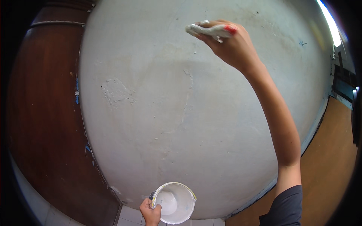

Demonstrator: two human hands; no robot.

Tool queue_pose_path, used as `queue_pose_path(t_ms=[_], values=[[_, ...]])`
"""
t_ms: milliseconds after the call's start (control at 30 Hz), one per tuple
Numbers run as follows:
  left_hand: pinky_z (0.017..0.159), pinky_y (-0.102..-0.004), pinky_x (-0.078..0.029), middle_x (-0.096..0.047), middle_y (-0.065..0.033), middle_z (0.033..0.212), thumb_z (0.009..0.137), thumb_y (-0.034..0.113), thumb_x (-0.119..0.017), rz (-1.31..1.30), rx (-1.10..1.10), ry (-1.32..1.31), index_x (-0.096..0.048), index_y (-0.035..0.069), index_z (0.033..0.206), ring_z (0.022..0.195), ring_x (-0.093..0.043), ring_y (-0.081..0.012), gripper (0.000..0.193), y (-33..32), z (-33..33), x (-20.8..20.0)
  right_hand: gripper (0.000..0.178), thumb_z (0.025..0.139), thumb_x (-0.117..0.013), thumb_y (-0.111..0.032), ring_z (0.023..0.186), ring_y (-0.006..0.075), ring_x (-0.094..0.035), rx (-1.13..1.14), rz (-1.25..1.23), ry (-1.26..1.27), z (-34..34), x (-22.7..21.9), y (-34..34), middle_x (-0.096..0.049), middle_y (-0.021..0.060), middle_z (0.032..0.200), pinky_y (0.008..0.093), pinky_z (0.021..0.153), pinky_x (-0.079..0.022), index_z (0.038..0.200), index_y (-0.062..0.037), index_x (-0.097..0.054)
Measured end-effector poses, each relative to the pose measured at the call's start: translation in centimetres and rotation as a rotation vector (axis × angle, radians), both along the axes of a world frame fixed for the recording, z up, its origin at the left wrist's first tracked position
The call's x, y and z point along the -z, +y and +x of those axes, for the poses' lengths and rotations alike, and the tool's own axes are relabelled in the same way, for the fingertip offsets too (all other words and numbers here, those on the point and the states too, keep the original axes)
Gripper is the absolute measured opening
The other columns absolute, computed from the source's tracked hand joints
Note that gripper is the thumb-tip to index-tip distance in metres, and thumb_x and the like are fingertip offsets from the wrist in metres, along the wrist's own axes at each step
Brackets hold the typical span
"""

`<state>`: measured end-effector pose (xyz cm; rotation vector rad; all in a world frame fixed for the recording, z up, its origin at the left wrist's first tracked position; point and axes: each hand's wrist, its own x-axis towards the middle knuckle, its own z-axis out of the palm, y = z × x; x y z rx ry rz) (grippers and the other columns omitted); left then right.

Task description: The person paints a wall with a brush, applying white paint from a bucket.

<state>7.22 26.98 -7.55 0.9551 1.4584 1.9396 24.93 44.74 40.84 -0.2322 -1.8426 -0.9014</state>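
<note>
High up against the wall [226, 116], my right hand [230, 45] is closed around a paintbrush [211, 31]. White paint coats the brush's handle, and a red patch shows near the hand. The bristle end points left; whether it touches the wall, I cannot tell. Low in the view, my left hand [151, 213] grips the rim of a white bucket [186, 197], thumb over the edge. White paint [166, 202] lies at the bottom of the bucket, which is tilted so that its inside shows.
A dark brown wooden door [45, 120] stands along the left. Flaking plaster [116, 91] marks the wall left of centre. An orange-brown panel [328, 158] fills the lower right. A bright tube light [331, 22] is at the upper right. Pale floor tiles [130, 214] show below.
</note>
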Motion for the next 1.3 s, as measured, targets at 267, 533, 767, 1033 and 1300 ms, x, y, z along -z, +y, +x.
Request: queue_pose_path(t_ms=[267,533,767,1033,1300], values=[[0.052,-0.0260,-0.024,-0.035,0.0049,0.063,0.064,-0.005,-0.058,0.009,-0.016,0.002,-0.035,0.009,0.064,0.059,-0.032,-0.0051,0.027,1.6,-2.5,1.0,0.012,0.084,-0.059,-0.002,0.071,0.0254,-0.067,0.420,0.205,-0.159,-4.8,4.1,4.9,-0.069,0.0113,0.079,0.0366,0.054,-0.056,0.084,-0.0045,-0.071],[0.057,-0.0319,-0.034,-0.036,0.0011,0.070,0.073,0.006,-0.061,-0.010,0.007,0.014,-0.039,0.005,0.072,0.066,-0.035,-0.0123,0.022,-0.5,-4.3,-2.2,0.027,0.090,-0.069,-0.031,0.067,0.0328,-0.068,0.376,-0.234,-0.212,-5.8,4.9,4.6,-0.069,0.0162,0.074,0.0438,0.062,-0.053,0.079,-0.0059,-0.072],[0.056,-0.0322,-0.034,-0.036,0.0011,0.070,0.072,0.006,-0.061,0.008,-0.013,0.064,-0.039,0.005,0.071,0.066,-0.035,-0.0123,0.022,-0.4,-5.7,-1.5,0.021,0.091,-0.071,-0.027,0.071,0.0256,-0.070,0.603,0.001,0.081,-6.4,-5.9,2.6,-0.072,0.0130,0.080,0.0368,0.065,-0.054,0.095,-0.0072,-0.076],[0.055,-0.0326,-0.032,-0.034,0.0013,0.069,0.071,0.005,-0.060,-0.027,-0.063,0.028,-0.036,0.006,0.070,0.065,-0.034,-0.0122,0.024,-1.0,-6.4,-3.0,0.014,0.085,-0.065,-0.008,0.076,0.0283,-0.069,0.437,-0.384,-0.490,-8.9,11.3,0.8,-0.071,0.0133,0.089,0.0400,0.063,-0.057,0.096,-0.0045,-0.073],[0.056,-0.0323,-0.031,-0.034,0.0016,0.069,0.071,0.004,-0.060,-0.003,-0.019,0.014,-0.036,0.006,0.070,0.066,-0.033,-0.0120,0.024,-0.8,-5.6,-2.7,0.028,0.090,-0.071,-0.035,0.067,0.0299,-0.069,0.482,-0.067,0.097,-3.2,-4.2,3.9,-0.072,0.0133,0.076,0.0405,0.063,-0.053,0.097,-0.0084,-0.076]])
